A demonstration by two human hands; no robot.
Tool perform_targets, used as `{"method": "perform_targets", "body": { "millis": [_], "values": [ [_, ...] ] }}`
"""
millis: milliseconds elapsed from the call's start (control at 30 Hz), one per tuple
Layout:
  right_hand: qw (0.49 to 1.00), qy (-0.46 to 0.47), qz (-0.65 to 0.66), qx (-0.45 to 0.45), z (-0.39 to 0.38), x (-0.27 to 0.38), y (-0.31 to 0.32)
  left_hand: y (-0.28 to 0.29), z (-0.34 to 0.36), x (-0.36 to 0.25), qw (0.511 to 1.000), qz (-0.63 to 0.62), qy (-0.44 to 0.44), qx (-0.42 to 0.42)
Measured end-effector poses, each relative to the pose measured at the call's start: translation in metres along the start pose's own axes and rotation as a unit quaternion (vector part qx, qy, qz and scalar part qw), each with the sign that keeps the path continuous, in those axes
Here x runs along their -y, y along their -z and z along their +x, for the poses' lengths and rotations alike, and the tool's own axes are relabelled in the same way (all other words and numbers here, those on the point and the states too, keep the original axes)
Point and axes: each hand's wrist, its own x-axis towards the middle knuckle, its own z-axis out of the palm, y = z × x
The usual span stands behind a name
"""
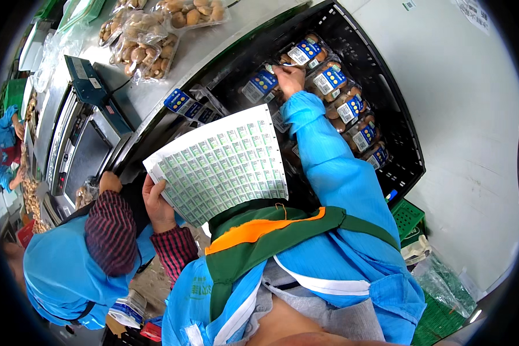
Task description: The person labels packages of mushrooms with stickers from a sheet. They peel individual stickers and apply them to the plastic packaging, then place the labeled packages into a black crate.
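My left hand (160, 206) grips the left edge of a white sheet of small green-printed labels (228, 167), its thumb on top. The sheet lies tilted in front of my chest. My right hand (289, 79) reaches into a black plastic crate (380, 63), fingers pinched on a small pale label (269, 68). Directly beneath those fingers are clear packs of brown mushrooms with blue-and-white labels, among them one pack (259, 85) to the left and another (304, 53) just above. More mushroom packs (352, 109) stand in a row to the right. The sheet hides part of the crate.
Several bagged mushroom packs (147, 46) lie on the metal counter (196, 49). Beside them stands a weighing machine (89, 150). A co-worker in blue (78, 259) works close on my left, another person (6, 144) farther off. A green crate (408, 219) is at right.
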Motion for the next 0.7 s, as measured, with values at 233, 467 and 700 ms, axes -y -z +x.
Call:
{"method": "perform_targets", "body": {
  "millis": [233,467,700],
  "values": [
    [0.986,0.008,-0.165,0.004,-0.003,0.010,-0.020,-0.009,0.003,0.002,1.000,-0.008,0.001,-0.026],
    [0.955,0.060,-0.289,-0.018,0.004,0.006,-0.024,-0.009,0.008,0.003,1.000,0.002,0.003,0.001],
    [0.991,0.101,-0.074,0.048,0.018,0.006,0.022,-0.015,0.001,0.008,0.999,0.024,0.020,0.031]
  ]
}}
